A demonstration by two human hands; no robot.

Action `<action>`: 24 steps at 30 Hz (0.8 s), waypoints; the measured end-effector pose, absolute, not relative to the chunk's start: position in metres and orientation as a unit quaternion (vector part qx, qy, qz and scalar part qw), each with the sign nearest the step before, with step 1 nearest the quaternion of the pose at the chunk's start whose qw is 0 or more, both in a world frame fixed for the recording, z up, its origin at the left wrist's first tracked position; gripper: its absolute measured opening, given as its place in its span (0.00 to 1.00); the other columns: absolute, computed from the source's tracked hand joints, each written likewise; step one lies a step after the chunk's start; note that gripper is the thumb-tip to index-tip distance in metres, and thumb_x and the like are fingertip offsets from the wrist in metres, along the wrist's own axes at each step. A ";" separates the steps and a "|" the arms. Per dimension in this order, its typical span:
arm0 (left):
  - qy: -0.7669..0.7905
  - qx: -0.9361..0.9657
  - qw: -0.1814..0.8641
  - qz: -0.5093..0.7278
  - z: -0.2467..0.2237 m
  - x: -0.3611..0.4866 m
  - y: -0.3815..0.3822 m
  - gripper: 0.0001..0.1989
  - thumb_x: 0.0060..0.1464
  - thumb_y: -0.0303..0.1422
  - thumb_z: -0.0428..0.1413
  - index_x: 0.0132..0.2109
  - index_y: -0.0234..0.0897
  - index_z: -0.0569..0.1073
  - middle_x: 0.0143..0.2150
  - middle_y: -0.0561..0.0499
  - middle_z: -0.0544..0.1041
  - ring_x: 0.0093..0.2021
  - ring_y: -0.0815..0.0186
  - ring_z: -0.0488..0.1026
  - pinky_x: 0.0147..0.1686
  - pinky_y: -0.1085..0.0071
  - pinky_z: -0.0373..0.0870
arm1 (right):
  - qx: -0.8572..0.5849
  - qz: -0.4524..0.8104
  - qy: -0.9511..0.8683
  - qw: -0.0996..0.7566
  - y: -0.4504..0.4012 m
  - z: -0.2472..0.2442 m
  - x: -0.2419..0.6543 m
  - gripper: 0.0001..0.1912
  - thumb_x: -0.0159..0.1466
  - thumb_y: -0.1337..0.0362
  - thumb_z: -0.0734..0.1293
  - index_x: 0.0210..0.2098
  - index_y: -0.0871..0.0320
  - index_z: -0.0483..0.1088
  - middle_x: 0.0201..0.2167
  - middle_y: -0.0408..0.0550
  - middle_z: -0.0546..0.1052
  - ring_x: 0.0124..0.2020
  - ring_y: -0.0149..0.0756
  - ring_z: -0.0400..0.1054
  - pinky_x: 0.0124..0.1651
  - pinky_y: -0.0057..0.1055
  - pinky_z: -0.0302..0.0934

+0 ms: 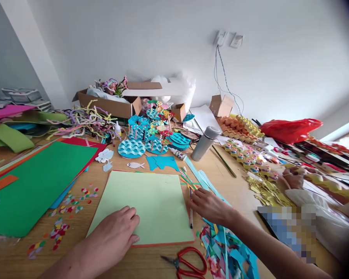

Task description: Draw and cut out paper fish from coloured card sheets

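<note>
My left hand (116, 232) rests on the near left part of a stack of pale green paper sheets (159, 205); its thumb is apart from the loosely bent fingers, and it holds nothing. At the sheets' right edge, my right hand (211, 205) has its fingertips curled at a pen (191, 219), which lies lengthwise along that edge. Just beyond those fingers are thin coloured paper strips (187, 178). Red-handled scissors (189, 261) lie in front of the stack, blades pointing left. A white fish cutout (135, 165) and blue paper pieces (163, 162) are behind it.
Green card sheets (49, 186) and confetti dots (72, 203) are on the left. Blue scraps (232, 252) lie at right front. A grey bottle (205, 143) stands behind, near blue paper crafts (139, 131). Another person's hand (293, 178) works at far right.
</note>
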State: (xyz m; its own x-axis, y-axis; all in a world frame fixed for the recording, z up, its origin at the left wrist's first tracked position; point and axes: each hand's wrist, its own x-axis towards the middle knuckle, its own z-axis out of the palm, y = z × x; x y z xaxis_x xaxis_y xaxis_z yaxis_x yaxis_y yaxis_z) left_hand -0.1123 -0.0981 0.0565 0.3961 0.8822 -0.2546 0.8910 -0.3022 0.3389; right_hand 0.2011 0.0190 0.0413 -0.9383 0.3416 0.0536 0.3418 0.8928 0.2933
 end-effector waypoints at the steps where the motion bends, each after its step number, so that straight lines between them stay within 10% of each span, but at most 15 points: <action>1: 0.547 0.807 0.222 -0.017 0.060 -0.112 -0.094 0.06 0.57 0.30 0.50 0.38 0.37 0.72 0.39 0.48 0.71 0.43 0.58 0.68 0.44 0.62 0.63 | -0.160 -0.152 -0.975 0.025 0.021 0.043 0.204 0.09 0.64 0.74 0.58 0.33 0.57 0.67 0.26 0.48 0.71 0.28 0.36 0.61 0.34 0.35 0.53; 5: 0.538 0.816 0.212 -0.009 0.068 -0.097 -0.073 0.06 0.59 0.31 0.50 0.38 0.37 0.72 0.38 0.49 0.72 0.42 0.60 0.69 0.41 0.64 0.64 | -0.214 -0.053 -0.957 0.186 0.027 0.053 0.197 0.06 0.63 0.72 0.59 0.32 0.58 0.65 0.24 0.45 0.69 0.25 0.33 0.60 0.30 0.32 0.53; 9: 0.524 0.839 0.140 0.039 0.062 -0.063 -0.048 0.08 0.59 0.33 0.50 0.41 0.36 0.72 0.41 0.47 0.71 0.44 0.58 0.67 0.44 0.62 0.65 | -0.373 0.299 -0.800 0.364 0.037 0.057 0.158 0.03 0.60 0.68 0.62 0.30 0.56 0.62 0.25 0.43 0.69 0.27 0.32 0.65 0.29 0.29 0.59; 14: 0.568 0.819 0.061 0.060 0.039 -0.031 -0.023 0.14 0.59 0.35 0.51 0.50 0.34 0.69 0.44 0.44 0.70 0.45 0.56 0.66 0.42 0.60 0.66 | -0.385 0.614 -0.594 0.350 0.072 0.042 0.114 0.04 0.56 0.66 0.63 0.31 0.59 0.67 0.19 0.40 0.71 0.20 0.31 0.67 0.27 0.29 0.62; 24: 0.589 0.806 0.005 0.058 0.008 -0.025 -0.017 0.13 0.61 0.37 0.48 0.49 0.38 0.68 0.50 0.44 0.69 0.44 0.58 0.65 0.37 0.62 0.64 | -0.411 0.613 -0.601 0.305 0.099 0.011 0.118 0.07 0.54 0.63 0.68 0.29 0.59 0.66 0.17 0.37 0.68 0.17 0.25 0.61 0.20 0.24 0.56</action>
State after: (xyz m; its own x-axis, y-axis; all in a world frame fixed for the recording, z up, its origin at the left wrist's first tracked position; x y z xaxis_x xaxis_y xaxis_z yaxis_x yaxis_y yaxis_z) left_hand -0.0245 -0.0169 0.0079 0.2988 0.9504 0.0867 0.9491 -0.3054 0.0768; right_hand 0.1177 0.0990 0.0111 -0.4761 0.8687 -0.1370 0.1198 -0.0902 -0.9887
